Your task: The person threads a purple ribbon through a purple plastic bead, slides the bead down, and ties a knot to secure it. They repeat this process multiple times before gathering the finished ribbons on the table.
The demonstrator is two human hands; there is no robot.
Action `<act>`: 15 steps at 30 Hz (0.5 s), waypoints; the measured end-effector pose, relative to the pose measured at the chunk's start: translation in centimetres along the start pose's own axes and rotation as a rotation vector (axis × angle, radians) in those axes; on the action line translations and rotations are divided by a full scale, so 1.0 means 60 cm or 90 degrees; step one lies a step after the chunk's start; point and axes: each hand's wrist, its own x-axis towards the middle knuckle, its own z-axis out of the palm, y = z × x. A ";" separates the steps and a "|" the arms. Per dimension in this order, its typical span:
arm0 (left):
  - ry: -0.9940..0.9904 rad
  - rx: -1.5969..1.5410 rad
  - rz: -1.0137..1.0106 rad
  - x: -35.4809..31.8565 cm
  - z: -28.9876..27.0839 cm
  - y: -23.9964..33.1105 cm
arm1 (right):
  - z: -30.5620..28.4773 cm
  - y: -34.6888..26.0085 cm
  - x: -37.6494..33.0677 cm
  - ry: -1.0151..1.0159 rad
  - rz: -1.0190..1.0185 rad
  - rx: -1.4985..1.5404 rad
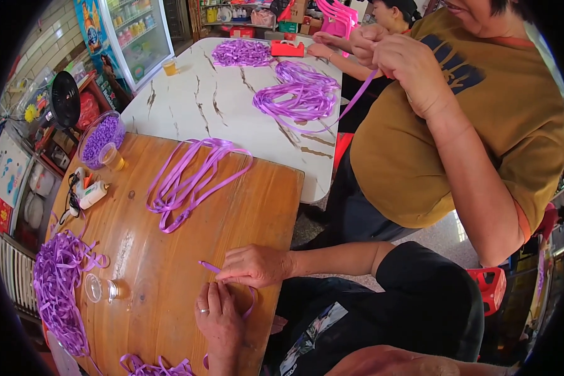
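Near the wooden table's right edge, my left hand (220,318), with a ring on one finger, and my right hand (254,266) meet over a narrow purple ribbon (209,267). Both hands are closed, their fingertips pinching it. One short end sticks out left of my right fingers; another stretch (251,303) curves down beside my left hand. What lies between the fingertips is hidden. Ahead of my hands, a loose bundle of purple ribbon loops (194,175) lies on the wood. More ribbon (160,366) shows at the lower edge.
A tangled ribbon heap (59,291) lies at left, near clear cups (94,288) and a white glue gun (94,194). Behind it stands a bowl of purple bits (103,138). On the white table (188,94) are ribbon piles and a red tape dispenser (287,48). A brown-shirted person (432,144) handles ribbon.
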 end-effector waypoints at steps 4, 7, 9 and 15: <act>-0.009 0.001 -0.005 -0.001 0.001 -0.001 | -0.001 -0.002 0.002 0.003 0.014 0.013; -0.012 0.005 -0.002 -0.001 0.001 -0.002 | 0.000 -0.001 0.001 0.000 0.017 0.017; -0.016 0.005 -0.002 0.000 0.000 -0.001 | 0.000 0.000 0.000 -0.011 0.020 0.008; -0.027 0.001 -0.001 0.000 0.001 -0.001 | -0.004 -0.002 0.001 -0.007 0.017 0.005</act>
